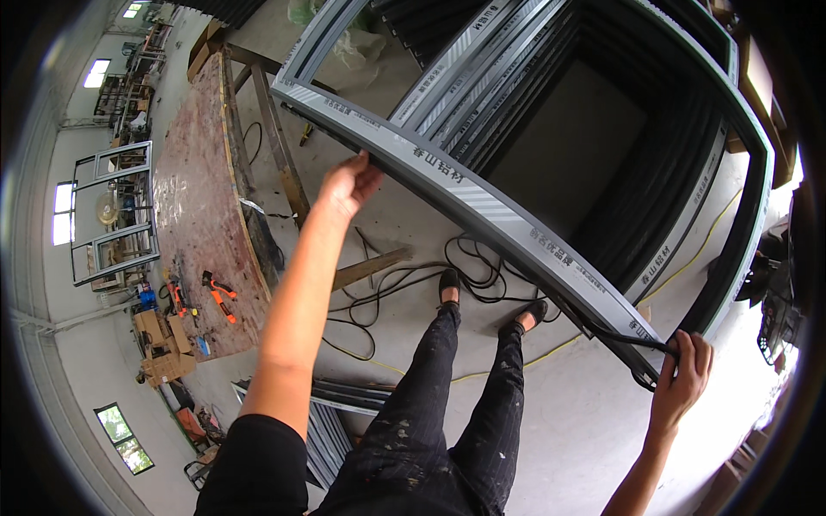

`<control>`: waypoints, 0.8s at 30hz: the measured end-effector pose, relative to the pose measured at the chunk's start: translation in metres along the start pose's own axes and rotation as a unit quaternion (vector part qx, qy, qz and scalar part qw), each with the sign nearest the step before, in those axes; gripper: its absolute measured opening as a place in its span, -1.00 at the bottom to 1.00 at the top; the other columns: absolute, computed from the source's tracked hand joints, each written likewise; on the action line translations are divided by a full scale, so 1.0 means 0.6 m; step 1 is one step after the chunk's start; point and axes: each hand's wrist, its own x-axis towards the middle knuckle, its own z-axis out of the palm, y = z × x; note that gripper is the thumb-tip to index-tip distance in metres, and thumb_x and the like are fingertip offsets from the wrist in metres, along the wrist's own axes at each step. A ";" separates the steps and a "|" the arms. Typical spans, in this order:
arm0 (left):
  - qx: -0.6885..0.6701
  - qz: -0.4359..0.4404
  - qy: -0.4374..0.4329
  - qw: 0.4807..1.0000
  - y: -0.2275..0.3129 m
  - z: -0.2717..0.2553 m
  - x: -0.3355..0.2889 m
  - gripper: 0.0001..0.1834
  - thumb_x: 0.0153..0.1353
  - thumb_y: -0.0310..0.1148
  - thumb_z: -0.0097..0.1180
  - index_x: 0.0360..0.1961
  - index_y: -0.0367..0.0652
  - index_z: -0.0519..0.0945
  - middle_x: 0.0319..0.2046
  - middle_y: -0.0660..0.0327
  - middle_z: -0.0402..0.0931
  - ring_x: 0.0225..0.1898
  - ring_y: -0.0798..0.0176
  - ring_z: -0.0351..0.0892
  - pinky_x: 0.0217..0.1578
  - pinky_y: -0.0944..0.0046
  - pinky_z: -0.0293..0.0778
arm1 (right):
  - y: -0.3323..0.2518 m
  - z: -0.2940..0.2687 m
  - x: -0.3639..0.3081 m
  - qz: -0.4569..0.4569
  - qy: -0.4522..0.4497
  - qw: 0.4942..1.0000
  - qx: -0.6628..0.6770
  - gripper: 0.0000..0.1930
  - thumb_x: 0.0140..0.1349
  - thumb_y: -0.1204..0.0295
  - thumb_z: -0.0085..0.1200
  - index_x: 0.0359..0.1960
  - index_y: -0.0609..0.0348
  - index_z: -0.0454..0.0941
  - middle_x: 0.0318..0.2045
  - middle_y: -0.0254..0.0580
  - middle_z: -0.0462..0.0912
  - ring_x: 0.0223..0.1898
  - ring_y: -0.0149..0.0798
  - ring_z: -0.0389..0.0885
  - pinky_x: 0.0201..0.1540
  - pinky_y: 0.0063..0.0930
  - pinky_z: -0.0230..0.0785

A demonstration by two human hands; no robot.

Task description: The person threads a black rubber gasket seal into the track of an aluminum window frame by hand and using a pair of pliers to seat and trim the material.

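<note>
While standing over concrete floor point(594, 404), gripping near rail of grey aluminium window frame point(482, 202) with left hand point(347, 185); right hand point(684, 378) closing fingers around black rubber gasket strip point(624, 338) at frame's lower corner.

My head view: even daylight, bright overall, no harsh glare. Light enters from windows point(63, 212) on far left wall and skylight point(95, 72) up top-left; both blown out white. I see soft, faint shadows on concrete floor point(568, 413). Strong fisheye: straight frame rail point(482, 211) bows into arc, bench point(202, 215) edge curves. Black vignette rings all four corners. Centre sharp; rim soft, slightly smeared, clutter at far right edge dark and hard to read. Dark frame interior loses detail in shade.
</note>
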 end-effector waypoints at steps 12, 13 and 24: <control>0.136 0.007 0.031 0.990 0.020 0.016 -0.003 -0.53 0.38 0.03 -0.11 -0.31 -0.22 0.53 -0.53 0.17 0.58 -0.55 0.26 0.58 -0.47 0.25 0.62 | -0.019 0.057 -0.014 0.068 -0.124 0.983 0.116 -0.87 0.07 0.54 0.14 -0.50 0.29 0.41 -0.65 0.03 0.42 -0.60 0.08 0.42 -0.51 -0.16 0.23; 0.178 0.008 0.024 0.984 0.018 0.023 -0.021 -0.52 0.39 0.02 -0.13 -0.32 -0.23 0.53 -0.55 0.16 0.58 -0.60 0.27 0.56 -0.51 0.27 0.60 | -0.026 0.055 -0.032 0.065 -0.125 0.984 0.105 -0.87 0.06 0.53 0.15 -0.49 0.28 0.42 -0.65 0.03 0.43 -0.60 0.09 0.43 -0.51 -0.15 0.23; 0.347 0.128 -0.079 0.926 0.060 0.061 0.008 -0.45 0.43 -0.05 -0.21 -0.46 -0.32 0.54 -0.63 0.18 0.51 -0.64 0.30 0.51 -0.54 0.28 0.50 | -0.255 0.093 -0.189 0.245 -0.092 0.950 0.170 -0.78 0.21 0.44 0.08 -0.54 0.23 0.37 -0.70 0.01 0.39 -0.65 0.10 0.39 -0.57 -0.13 0.15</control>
